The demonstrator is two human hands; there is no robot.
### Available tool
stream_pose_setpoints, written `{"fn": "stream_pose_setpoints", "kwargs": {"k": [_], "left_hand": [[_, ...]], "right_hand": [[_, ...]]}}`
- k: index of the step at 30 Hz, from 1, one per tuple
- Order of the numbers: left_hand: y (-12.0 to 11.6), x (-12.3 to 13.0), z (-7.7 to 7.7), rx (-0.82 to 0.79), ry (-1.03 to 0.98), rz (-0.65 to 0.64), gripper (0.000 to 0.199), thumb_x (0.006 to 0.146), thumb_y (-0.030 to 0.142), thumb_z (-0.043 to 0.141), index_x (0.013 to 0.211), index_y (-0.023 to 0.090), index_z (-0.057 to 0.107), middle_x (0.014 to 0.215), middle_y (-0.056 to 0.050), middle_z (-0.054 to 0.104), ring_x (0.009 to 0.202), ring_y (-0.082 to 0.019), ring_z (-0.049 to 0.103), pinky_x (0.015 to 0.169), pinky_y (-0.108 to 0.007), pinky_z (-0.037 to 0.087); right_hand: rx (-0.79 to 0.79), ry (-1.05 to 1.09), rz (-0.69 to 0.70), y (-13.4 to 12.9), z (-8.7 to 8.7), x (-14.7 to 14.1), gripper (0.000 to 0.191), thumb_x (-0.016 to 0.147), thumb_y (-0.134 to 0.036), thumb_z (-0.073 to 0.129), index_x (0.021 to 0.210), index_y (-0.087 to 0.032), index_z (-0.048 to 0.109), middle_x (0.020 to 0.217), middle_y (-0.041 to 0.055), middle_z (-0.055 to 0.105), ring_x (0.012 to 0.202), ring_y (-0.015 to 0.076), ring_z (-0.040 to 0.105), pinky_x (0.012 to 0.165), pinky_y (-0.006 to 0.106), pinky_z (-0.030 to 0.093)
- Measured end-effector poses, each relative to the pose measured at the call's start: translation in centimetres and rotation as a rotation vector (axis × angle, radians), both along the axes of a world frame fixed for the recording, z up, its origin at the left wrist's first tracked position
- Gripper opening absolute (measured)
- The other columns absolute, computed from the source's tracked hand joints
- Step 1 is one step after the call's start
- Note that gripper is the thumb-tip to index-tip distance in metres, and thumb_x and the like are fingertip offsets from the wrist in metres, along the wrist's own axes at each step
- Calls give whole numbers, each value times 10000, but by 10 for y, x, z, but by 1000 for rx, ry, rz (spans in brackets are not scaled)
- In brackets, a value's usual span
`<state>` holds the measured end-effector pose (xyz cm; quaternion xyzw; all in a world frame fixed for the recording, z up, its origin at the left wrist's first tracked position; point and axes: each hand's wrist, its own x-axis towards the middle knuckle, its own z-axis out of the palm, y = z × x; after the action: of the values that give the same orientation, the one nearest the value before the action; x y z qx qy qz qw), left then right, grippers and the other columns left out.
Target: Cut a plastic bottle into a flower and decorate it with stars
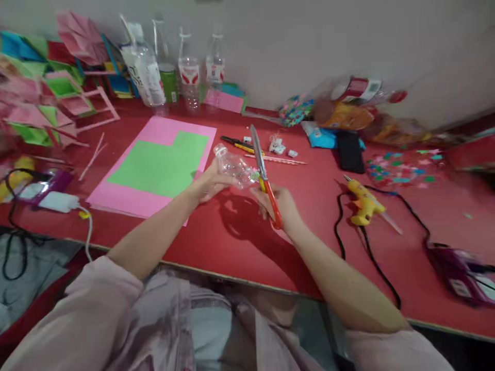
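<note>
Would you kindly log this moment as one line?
left hand: holding clear plastic bottle | right hand: holding scissors | on table: green paper, yellow glue gun

Clear, glossy plastic here, the bottle [234, 166], catching highlights! Smooth metal along the scissors [259, 155], shiny plastic on their handles [273, 203]. Matt paper next, the green sheet [157, 165] and the pink sheet [160, 129]. A smooth, softly glossy tabletop [204, 242], a hard plastic glue gun [365, 201], and creased, matt cloth on the sleeve [96, 296].
</note>
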<state>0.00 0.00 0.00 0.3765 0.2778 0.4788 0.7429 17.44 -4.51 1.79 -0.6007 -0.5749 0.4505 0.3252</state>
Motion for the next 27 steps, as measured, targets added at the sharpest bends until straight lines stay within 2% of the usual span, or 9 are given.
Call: {"fn": "stream_pose_setpoints", "kwargs": {"k": [4, 6, 8, 13, 19, 27], "left_hand": [[-3, -3, -3, -20, -53, -64, 425, 600, 156, 721, 978, 190, 530, 969, -34, 643, 954, -227, 627, 925, -455, 433], [-1, -4, -5, -52, -91, -60, 298, 696, 261, 655, 964, 177, 552, 941, -52, 650, 963, -245, 628, 926, -470, 438], [2, -5, -6, -73, -109, -59, 241, 738, 281, 578, 950, 166, 572, 906, -66, 660, 973, -261, 629, 926, -482, 442], [4, -6, -5, -75, -122, -81, 289, 712, 245, 471, 954, 151, 601, 921, -84, 684, 1000, -281, 629, 915, -502, 457], [2, -3, -6, -71, -52, -10, 251, 714, 216, 492, 934, 149, 594, 895, -66, 684, 916, -235, 655, 905, -457, 480], [4, -3, -3, -70, -40, 10, 271, 713, 258, 440, 912, 141, 583, 967, -114, 692, 1044, -285, 628, 925, -485, 473]], "right_hand": [[102, -64, -21, 5, -12, 2, 292, 684, -452, 591, 600, -219, 437, 413, -80, 383, 378, 88, 383, 409, 230, 292], [150, -95, -9, 4, -15, 2, 275, 707, -430, 575, 602, -218, 434, 426, -72, 391, 404, 91, 392, 427, 230, 292], [166, -113, 10, 1, -16, 1, 288, 723, -433, 568, 601, -221, 418, 433, -69, 387, 413, 91, 387, 435, 232, 291], [165, -131, 19, 0, -15, 0, 311, 739, -449, 564, 599, -221, 405, 441, -61, 396, 415, 92, 387, 441, 236, 293], [176, -122, 19, 4, -23, -1, 311, 735, -477, 559, 616, -206, 465, 433, -53, 401, 429, 104, 400, 442, 240, 287], [215, -124, 28, 6, -28, -3, 397, 725, -586, 544, 631, -208, 465, 461, -49, 385, 473, 115, 390, 476, 249, 278]]}}
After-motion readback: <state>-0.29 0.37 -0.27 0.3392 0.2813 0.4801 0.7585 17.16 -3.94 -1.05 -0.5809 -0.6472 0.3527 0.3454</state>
